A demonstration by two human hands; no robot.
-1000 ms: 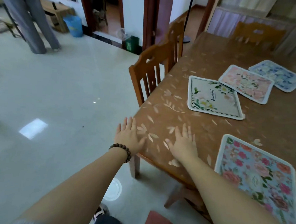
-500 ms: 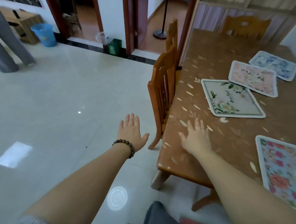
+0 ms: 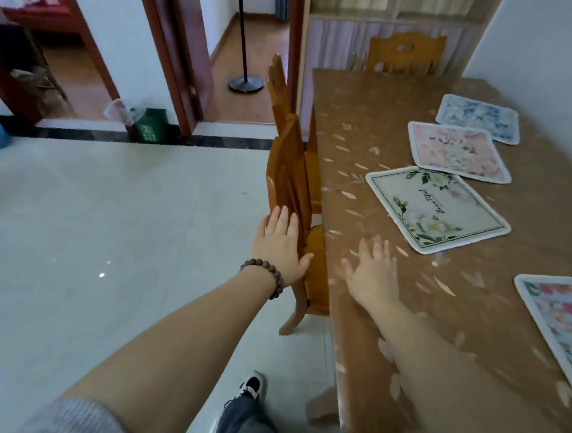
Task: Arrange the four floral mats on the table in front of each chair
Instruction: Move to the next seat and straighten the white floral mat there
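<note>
Fingers of the left hand (image 3: pixel 281 246) lie straight against the wooden chair (image 3: pixel 293 190) back; the right hand (image 3: pixel 373 275) spreads flat, empty, over the glossy brown worktop (image 3: pixel 384 122), where four square floral mats lie: white (image 3: pixel 435 208), pink (image 3: pixel 457 151), blue (image 3: pixel 480 118), rose-patterned (image 3: pixel 563 320)

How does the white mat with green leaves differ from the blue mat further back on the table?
The white mat is pale, with a thin dark inner border, leaves at two corners and script writing; the blue mat is covered in blue flowers. The white mat lies nearer the hands, the blue mat farthest. Both lie flat and untouched.
</note>
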